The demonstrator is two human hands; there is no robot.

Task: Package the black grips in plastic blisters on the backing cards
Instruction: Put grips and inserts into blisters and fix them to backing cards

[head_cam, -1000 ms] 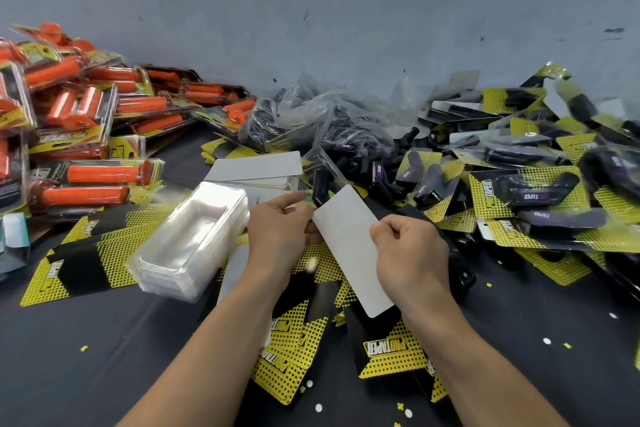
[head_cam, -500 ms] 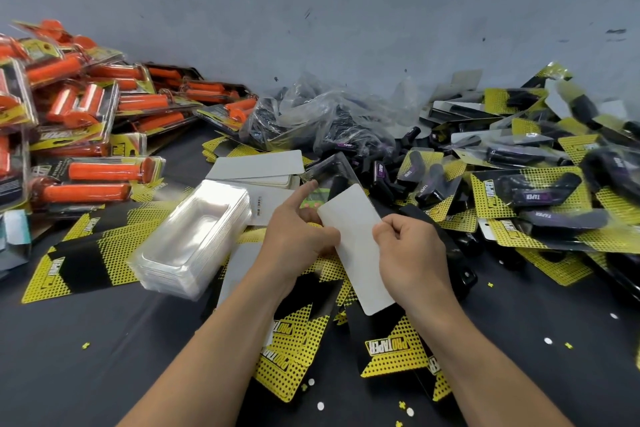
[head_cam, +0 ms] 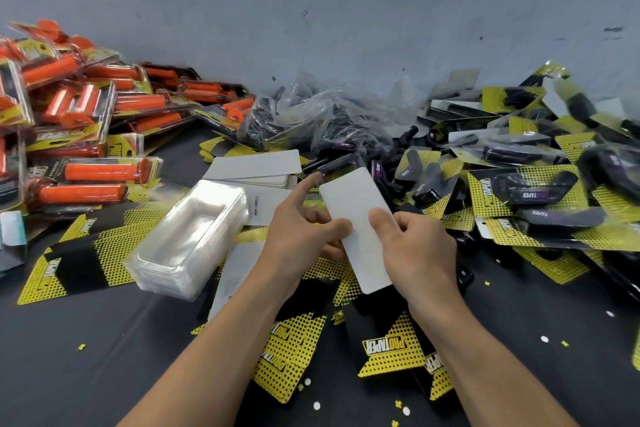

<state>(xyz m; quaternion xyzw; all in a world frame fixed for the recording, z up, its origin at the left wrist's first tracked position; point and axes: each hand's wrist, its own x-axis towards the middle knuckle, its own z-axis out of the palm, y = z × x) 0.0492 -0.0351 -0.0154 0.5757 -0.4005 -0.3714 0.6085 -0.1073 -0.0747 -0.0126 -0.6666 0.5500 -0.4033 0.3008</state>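
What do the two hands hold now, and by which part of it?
Both hold one white card. The left hand pinches its left long edge near the middle; the right hand pinches the right long edge opposite.

"PROTAPER" on backing cards point(head_cam: 391, 347)

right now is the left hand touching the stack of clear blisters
Apart. The head view shows the left hand pinching the white card, with other cards visible between it and the stack of clear blisters.
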